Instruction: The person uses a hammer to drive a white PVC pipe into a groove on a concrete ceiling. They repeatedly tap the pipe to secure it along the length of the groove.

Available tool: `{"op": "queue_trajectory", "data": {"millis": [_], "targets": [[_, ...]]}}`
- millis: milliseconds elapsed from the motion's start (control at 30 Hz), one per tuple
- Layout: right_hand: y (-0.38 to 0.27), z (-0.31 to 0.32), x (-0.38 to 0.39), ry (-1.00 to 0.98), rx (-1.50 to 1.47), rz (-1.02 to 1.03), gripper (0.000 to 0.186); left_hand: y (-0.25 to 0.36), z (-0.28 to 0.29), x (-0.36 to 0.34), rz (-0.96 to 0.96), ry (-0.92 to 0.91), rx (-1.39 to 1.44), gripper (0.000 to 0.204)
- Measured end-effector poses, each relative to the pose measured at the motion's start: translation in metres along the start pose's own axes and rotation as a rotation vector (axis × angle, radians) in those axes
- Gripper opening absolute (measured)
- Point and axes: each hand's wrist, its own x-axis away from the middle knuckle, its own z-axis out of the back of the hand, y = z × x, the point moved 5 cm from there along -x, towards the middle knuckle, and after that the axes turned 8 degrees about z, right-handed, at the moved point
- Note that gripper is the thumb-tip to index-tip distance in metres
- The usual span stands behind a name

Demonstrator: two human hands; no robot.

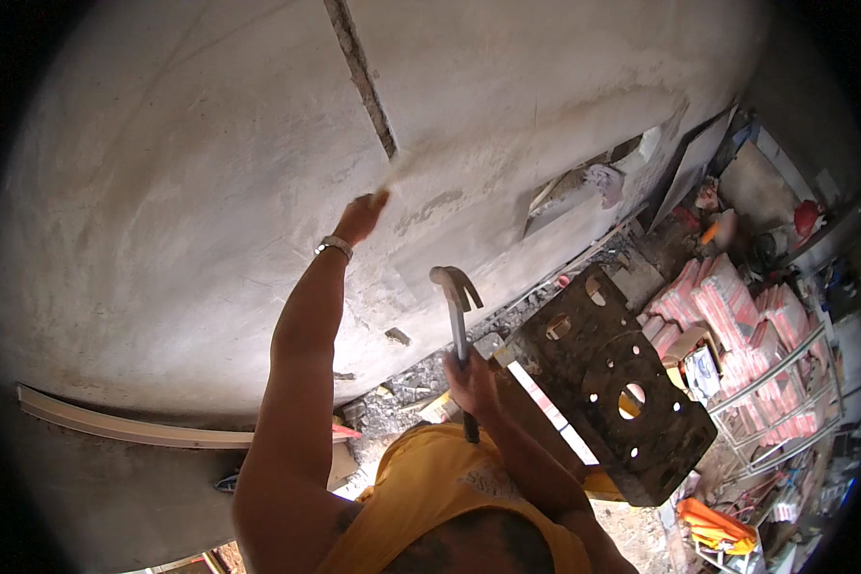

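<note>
Two bare hands show: the left hand (359,218) and the right hand (471,380). There is one steel claw hammer (456,304), one silver wristband (334,248), one dark board with round holes (610,383), and one narrow vertical groove in the grey plastered wall (362,75).

Stacks of flat packages (737,325) in red-and-white striped wrapping lie at about three o'clock, piled side by side on the ground beside a metal rack (784,383). Among them, near four o'clock, sits a small open cardboard box (700,368) with a printed white and blue panel. At five o'clock lie orange packs (713,524), flat and glossy.
</note>
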Motion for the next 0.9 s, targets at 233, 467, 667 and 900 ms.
{"op": "queue_trajectory", "data": {"millis": [233,467,667,900], "targets": [[0.019,-0.007,0.000,-0.028,-0.032,0.029,0.028,0.079,-0.004,0.043,-0.257,0.305,0.256,0.045],[0.008,-0.009,-0.005,0.026,-0.207,-0.040,0.030,-0.051,-0.117,0.125,0.013,0.163,0.176,0.036],[-0.010,-0.001,-0.009,0.003,-0.299,-0.124,0.029,-0.060,-0.127,0.160,0.151,0.013,0.130,0.036],[-0.073,0.001,-0.022,-0.019,-0.679,-0.040,0.026,-0.026,-0.072,0.098,0.058,0.287,0.105,0.037]]}}
